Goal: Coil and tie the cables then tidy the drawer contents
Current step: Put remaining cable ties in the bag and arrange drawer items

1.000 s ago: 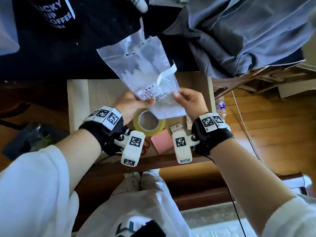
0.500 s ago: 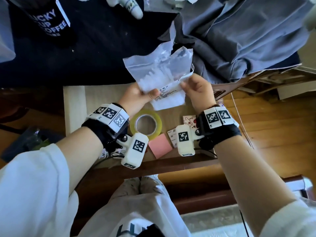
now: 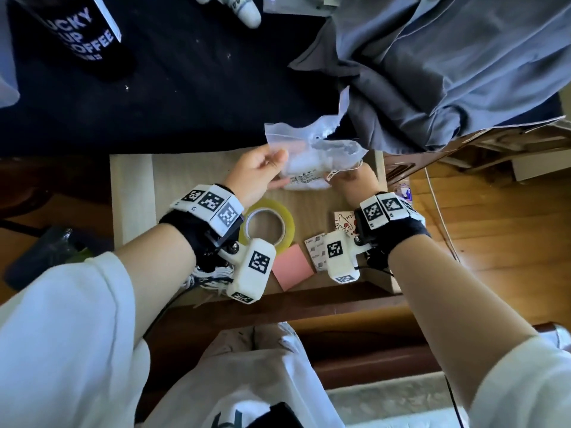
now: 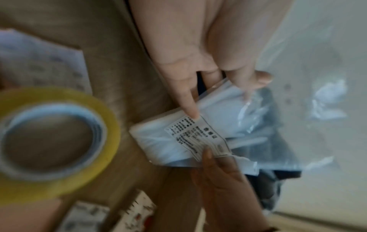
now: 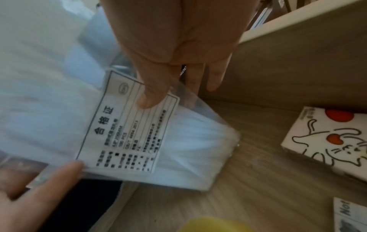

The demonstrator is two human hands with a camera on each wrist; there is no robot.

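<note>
A clear plastic bag of white cable ties [image 3: 312,156] with a printed label hangs folded over the back of the open wooden drawer [image 3: 133,196]. My left hand [image 3: 278,168] pinches its left edge. In the left wrist view the left hand [image 4: 218,94] has a fingertip on the label of the bag [image 4: 218,130]. My right hand [image 3: 340,176] pinches the bag's right side. The right wrist view shows the thumb of that right hand [image 5: 168,91] pressing the label against the bag [image 5: 178,149]. A braided cable bundle [image 3: 210,276] lies partly hidden under my left wrist.
In the drawer lie a yellow tape roll [image 3: 268,223], a pink sticky pad [image 3: 292,268], small printed packets [image 3: 316,251] and a cat-print box [image 3: 344,222]. Behind the drawer, on the dark tabletop [image 3: 185,103], are a black coffee cup [image 3: 83,35] and grey clothing [image 3: 448,63].
The bag stood tall and spread out a second ago; now it is folded over on itself and lower. Both hands have moved forward toward the back of the drawer.
</note>
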